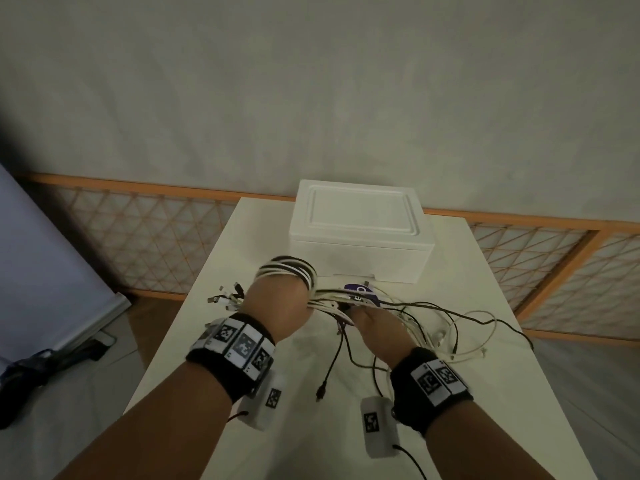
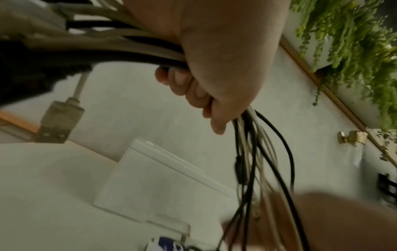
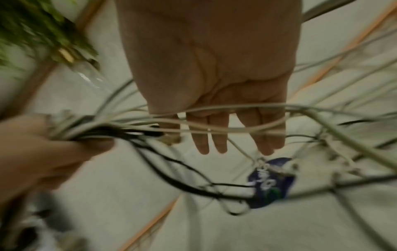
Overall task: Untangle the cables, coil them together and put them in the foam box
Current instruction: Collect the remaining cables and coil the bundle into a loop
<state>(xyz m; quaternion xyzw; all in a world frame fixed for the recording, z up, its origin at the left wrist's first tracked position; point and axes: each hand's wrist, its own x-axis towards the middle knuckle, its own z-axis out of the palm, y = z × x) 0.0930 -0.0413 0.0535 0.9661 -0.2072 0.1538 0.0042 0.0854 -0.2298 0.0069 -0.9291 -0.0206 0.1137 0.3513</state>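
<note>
White table [image 1: 450, 393], closed foam box [image 1: 358, 237] just beyond my hands | left hand [image 1: 277, 303] fisted round cable coil [image 1: 287, 270] | right hand [image 1: 377, 332] fingers straight under loose cables [image 1: 450, 323] | feed evenly, keep tension.

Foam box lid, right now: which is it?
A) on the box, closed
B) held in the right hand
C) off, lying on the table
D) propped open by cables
A: the lid sits flat on the foam box, behind the left hand gripping the cables.
</note>
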